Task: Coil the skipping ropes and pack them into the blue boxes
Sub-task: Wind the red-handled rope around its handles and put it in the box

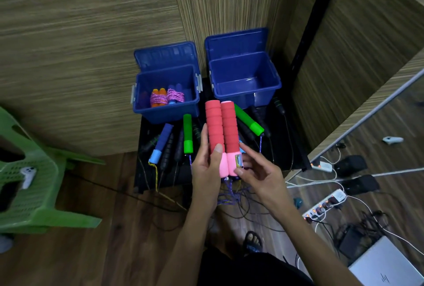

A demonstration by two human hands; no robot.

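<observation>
Red handles (222, 134): two, side by side and touching, upright with pink ends down, held over the front half of the table (278, 148). Purple rope (229, 191) hangs loose from the pink ends, below the table's front edge.
Left hand (207, 171): curled round the left handle, thumb across its front.
Right hand (257, 174): pinches the pink end of the right handle, remaining fingers loosely spread.
Left box (165, 111): blue, lid open against the wall, holds two coiled ropes (167, 97) wound in pink cord; bare floor shows at its left side.
Right box (245, 92): blue, lid open, nothing seen inside; just beside the left box, near the table's right edge.
Loose ropes on table: green handles (187, 133), one blue handle (160, 143), several black ones, crowding the strip between boxes and front edge.
Green chair (29, 175): on the floor, well left of the table.
Power strip (323, 205): on the floor at right, among cables.
</observation>
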